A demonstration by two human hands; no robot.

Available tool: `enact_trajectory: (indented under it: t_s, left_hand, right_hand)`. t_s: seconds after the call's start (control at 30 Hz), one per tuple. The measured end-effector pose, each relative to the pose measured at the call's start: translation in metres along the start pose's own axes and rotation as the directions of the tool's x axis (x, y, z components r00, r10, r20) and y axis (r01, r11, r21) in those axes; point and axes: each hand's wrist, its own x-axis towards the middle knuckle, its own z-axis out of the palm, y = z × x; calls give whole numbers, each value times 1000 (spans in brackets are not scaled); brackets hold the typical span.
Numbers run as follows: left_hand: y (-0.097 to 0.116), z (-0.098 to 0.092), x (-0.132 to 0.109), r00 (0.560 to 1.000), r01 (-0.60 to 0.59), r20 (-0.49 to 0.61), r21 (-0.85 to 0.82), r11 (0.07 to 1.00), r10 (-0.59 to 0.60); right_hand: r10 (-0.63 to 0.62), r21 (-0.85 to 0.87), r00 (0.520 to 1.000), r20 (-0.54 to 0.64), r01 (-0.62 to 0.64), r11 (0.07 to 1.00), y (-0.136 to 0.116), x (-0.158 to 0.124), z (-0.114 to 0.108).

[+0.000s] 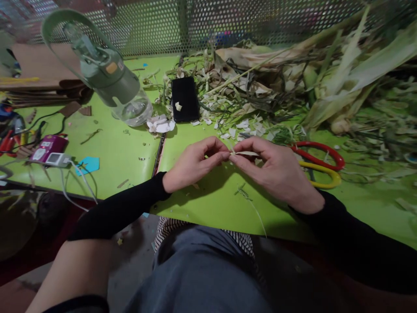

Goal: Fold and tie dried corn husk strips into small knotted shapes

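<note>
Both hands meet low over the near part of the green surface (208,204), backs up, wrists angled inward, forearms in black sleeves (130,208). Left hand (195,163): fingers curled, thumb and forefinger pinched on one end of a pale leaf strip (246,153). Right hand (276,171): thumb and forefinger closed on the same strip from the other side, other fingers loosely folded. Strip lies level between the fingertips of both hands; cannot tell if it clears the surface. Scissors (321,164), red and yellow handles, lie just beside the right hand. Black phone (185,99) sits beyond the hands, with a green-topped bottle (107,74) to its left. Heaped leaves and husks (293,74) fill the far right, with small pale scraps (243,126) scattered between heap and hands.
</note>
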Motion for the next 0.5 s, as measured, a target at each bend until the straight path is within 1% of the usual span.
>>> enact_trajectory:
  t_s: [0.13, 0.3, 0.4, 0.5]
  left_hand:
    - [4, -1, -2, 1000, -16, 16, 22, 1000, 15]
    - [7, -4, -1, 1000, -15, 9, -17, 1000, 15]
    - [5, -7, 1, 999, 5, 37, -43, 999, -4]
    - [3, -7, 3, 998, 38, 52, -67, 997, -34]
  right_hand:
    - [-2, -20, 1000, -6, 2, 1000, -2, -1, -1]
    - [24, 38, 999, -26, -23, 999, -2, -3, 0]
    - [3, 39, 1000, -30, -2, 999, 0, -2, -2]
    - [-19, 50, 1000, -3, 19, 999, 1, 0, -5]
